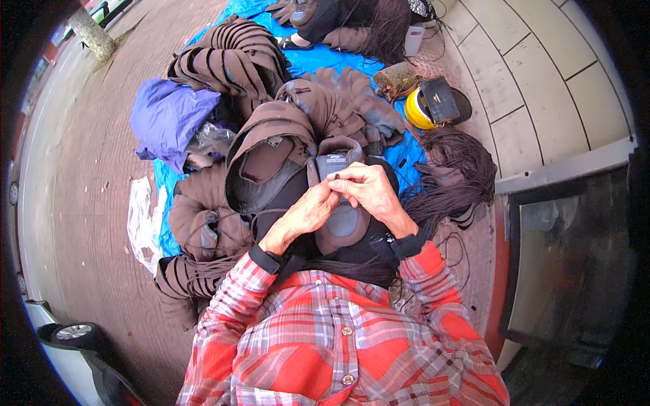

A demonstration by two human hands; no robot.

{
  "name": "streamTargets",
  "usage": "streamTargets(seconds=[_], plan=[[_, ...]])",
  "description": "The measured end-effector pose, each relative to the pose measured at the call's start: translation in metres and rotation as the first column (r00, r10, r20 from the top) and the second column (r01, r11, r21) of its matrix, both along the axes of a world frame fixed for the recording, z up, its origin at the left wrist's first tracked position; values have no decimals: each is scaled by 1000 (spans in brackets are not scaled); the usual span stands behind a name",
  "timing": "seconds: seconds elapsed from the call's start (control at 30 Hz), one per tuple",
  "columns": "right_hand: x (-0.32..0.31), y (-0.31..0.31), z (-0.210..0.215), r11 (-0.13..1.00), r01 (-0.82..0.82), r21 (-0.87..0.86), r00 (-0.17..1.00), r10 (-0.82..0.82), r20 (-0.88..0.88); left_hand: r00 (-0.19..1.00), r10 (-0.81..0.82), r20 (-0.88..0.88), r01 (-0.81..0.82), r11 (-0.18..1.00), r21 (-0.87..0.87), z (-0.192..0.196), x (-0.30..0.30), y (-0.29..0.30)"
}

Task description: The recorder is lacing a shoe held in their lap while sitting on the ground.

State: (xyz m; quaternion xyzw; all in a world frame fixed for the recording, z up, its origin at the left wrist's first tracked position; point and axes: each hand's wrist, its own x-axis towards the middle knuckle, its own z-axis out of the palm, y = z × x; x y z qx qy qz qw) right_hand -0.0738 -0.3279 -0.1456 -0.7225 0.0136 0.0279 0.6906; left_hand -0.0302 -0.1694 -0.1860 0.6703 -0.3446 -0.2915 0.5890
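Note:
A brown and grey shoe upper (342,223) lies in my lap, its tongue with a printed label (332,161) pointing away from me. Over it my left hand (308,215) and my right hand (372,191) meet, fingertips pinched together. A tiny dark bit shows between the fingers; what it is I cannot make out. Just left of my hands, a larger brown shoe upper (271,152) lies with its opening toward me. A thick bundle of dark brown shoelaces (460,176) is to the right, and more laces (352,272) lie across my lap.
Stacks of brown shoe uppers (233,57) cover a blue tarp (315,61). A purple cloth (172,118) and a white plastic bag (143,223) lie at left. At right are a yellow container (418,111) and a black box (439,100). Another person (338,17) sits at the far end.

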Motion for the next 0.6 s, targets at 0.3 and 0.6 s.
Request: streamTargets(seconds=[0.3, 0.6], plan=[[0, 3, -7, 995, 90, 33, 995, -92, 49, 892, 238, 383, -284, 956, 68, 15, -16, 2], [29, -16, 15, 994, -104, 43, 993, 106, -54, 220, -370, 903, -98, 912, 397, -14, -74, -3]])
